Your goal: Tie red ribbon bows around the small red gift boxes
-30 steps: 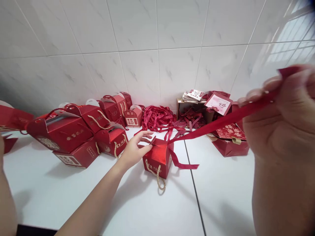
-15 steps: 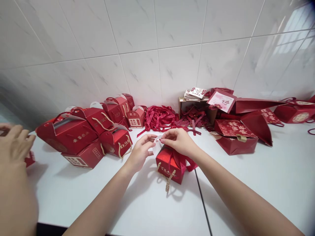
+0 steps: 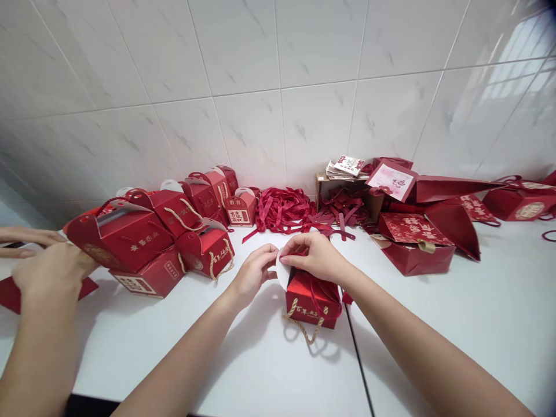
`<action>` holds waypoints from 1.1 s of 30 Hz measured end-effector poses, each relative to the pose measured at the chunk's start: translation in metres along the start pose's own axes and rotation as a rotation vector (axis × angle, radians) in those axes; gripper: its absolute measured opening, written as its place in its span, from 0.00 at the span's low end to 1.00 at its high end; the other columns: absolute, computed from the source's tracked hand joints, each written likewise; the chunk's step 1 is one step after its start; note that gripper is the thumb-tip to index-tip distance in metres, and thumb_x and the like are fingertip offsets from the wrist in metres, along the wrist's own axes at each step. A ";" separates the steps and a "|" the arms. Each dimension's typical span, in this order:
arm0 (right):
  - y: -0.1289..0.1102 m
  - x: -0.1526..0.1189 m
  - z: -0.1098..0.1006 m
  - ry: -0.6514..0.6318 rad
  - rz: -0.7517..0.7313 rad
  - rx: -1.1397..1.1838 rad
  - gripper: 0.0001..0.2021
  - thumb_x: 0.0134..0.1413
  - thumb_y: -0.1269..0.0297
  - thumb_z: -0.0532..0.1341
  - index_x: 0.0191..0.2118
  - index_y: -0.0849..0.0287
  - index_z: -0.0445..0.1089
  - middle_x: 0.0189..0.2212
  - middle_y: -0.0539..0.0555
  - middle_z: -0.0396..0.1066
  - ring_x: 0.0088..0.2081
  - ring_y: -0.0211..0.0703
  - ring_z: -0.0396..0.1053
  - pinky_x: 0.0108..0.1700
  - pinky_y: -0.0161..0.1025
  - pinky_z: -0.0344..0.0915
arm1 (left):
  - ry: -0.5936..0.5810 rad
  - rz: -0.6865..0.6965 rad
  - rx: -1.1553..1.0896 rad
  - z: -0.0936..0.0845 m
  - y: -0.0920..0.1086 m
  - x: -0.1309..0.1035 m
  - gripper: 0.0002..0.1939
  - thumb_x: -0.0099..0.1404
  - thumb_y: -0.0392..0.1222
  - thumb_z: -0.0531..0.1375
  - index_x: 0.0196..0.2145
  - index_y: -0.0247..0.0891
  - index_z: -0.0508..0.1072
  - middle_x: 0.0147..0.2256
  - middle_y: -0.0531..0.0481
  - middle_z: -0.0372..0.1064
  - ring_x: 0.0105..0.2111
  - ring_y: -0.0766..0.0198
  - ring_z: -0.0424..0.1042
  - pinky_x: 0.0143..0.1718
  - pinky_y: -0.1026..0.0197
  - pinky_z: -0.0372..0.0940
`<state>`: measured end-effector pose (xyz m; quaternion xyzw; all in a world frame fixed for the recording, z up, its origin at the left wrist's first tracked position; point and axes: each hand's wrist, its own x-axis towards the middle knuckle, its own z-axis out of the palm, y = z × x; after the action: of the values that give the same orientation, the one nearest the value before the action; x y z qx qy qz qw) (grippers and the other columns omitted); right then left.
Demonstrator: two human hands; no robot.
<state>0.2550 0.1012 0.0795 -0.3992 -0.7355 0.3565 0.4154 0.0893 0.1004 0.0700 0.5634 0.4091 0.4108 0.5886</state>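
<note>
A small red box point(image 3: 310, 295) with gold lettering and a gold rope handle stands on the white table in front of me. My left hand point(image 3: 256, 272) pinches the edge of its white rounded flap point(image 3: 283, 269) from the left. Over the top of the box, my right hand point(image 3: 315, 255) has its fingers closed at the same flap; what they grip there is partly hidden. A dark red ribbon point(image 3: 319, 295) loops over the right part of the box and trails to its right side.
Finished-looking red boxes point(image 3: 145, 237) are stacked at the left. Behind lie a ribbon heap point(image 3: 284, 208) and a carton point(image 3: 373, 205) with cards point(image 3: 350, 165). Folded red boxes point(image 3: 417, 255) lie right. Another person's hands point(image 3: 52, 266) work at far left.
The box has shifted slightly right and turned, and its white flap shows more. My hands moved a little with it. The other person's hands moved, and a second one now shows.
</note>
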 end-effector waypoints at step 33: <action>0.017 -0.097 -0.039 -0.194 0.284 0.144 0.20 0.54 0.46 0.58 0.26 0.58 0.56 0.21 0.45 0.57 0.23 0.33 0.55 0.25 0.32 0.51 | -0.296 -0.110 0.088 -0.010 -0.005 -0.019 0.16 0.56 0.48 0.61 0.21 0.37 0.61 0.21 0.55 0.59 0.21 0.70 0.60 0.22 0.66 0.51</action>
<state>0.3277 0.0300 0.0485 -0.4322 -0.6808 0.5001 0.3157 0.0734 0.0851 0.0651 0.6198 0.3656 0.2721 0.6388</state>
